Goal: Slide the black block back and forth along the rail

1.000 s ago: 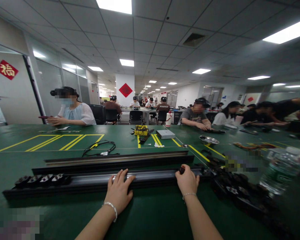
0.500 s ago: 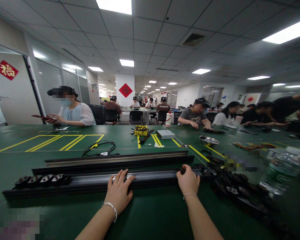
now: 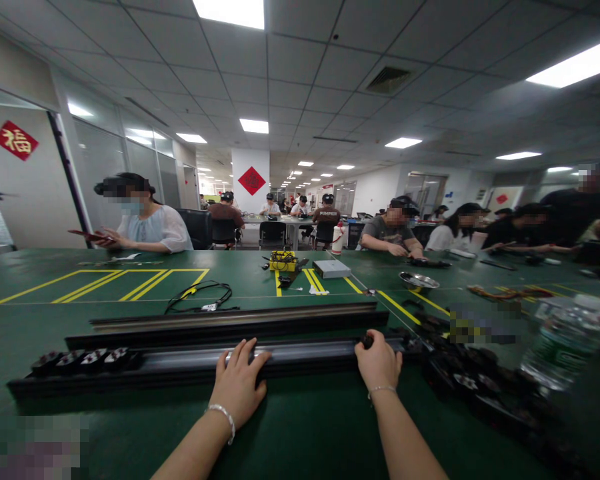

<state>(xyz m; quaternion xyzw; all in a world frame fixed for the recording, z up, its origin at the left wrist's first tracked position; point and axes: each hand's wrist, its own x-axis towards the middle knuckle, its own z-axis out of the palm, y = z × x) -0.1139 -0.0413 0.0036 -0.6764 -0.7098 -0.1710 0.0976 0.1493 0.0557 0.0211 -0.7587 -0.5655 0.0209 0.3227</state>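
A long black rail (image 3: 180,367) with a grey inner channel lies across the green table in front of me. My left hand (image 3: 239,381) rests flat on the rail's middle, fingers stretched over the channel. My right hand (image 3: 379,362) is curled at the rail further right, its fingers closed on a small black part (image 3: 365,341) in the channel. Three small black clips (image 3: 80,360) sit in the channel at the rail's left end. A second black rail (image 3: 230,320) lies just behind the first.
Several black parts (image 3: 470,383) are heaped to the right, beside a plastic water bottle (image 3: 560,343). A black cable (image 3: 200,297), a yellow box (image 3: 283,261), a grey box (image 3: 331,268) and a metal dish (image 3: 418,280) lie further back. Other people sit at the table's far side.
My right hand has crept slightly to the right along the rail. My left hand has stayed put.
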